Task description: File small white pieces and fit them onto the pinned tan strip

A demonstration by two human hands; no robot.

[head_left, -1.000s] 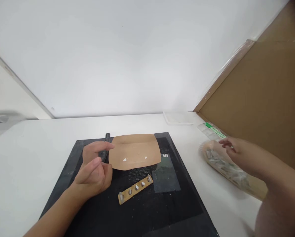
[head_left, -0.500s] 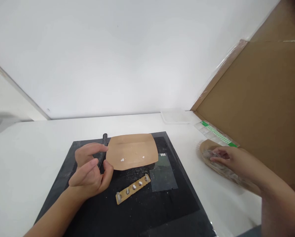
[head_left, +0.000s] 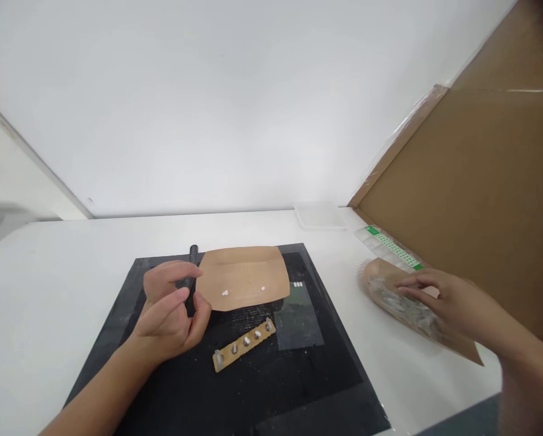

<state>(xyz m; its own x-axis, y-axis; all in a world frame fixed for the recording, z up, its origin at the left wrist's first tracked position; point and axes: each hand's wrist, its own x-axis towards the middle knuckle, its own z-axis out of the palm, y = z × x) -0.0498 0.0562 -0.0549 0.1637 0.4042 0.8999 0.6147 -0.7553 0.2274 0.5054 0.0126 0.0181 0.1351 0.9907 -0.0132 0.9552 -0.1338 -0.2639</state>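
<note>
My left hand (head_left: 171, 309) hovers over the left of a black mat (head_left: 308, 387), palm up. Its fingers are bent but apart, with nothing visible between them. The index fingertip is by the left edge of a tan sheet (head_left: 244, 272) that carries small white blobs. Below the sheet lies a tan strip (head_left: 240, 347) with several small upright pieces, some white, some clear. Off to the right, my right hand (head_left: 439, 297) pinches thumb and index together above a brown tray-like sheet (head_left: 376, 269) of clear plastic pieces (head_left: 399, 303). Anything in the pinch is too small to make out.
A dark rod (head_left: 194, 253) lies left of the tan sheet. Beside it on the right is a clear film (head_left: 299, 327) with white ovals at its top. A clear case with a green label (head_left: 394, 247) and a translucent lid (head_left: 320, 217) are farther back. Cardboard (head_left: 480, 181) walls the right side.
My right hand has lifted off the clear plastic pieces and shifted slightly right, still pinched. My left hand has barely moved.
</note>
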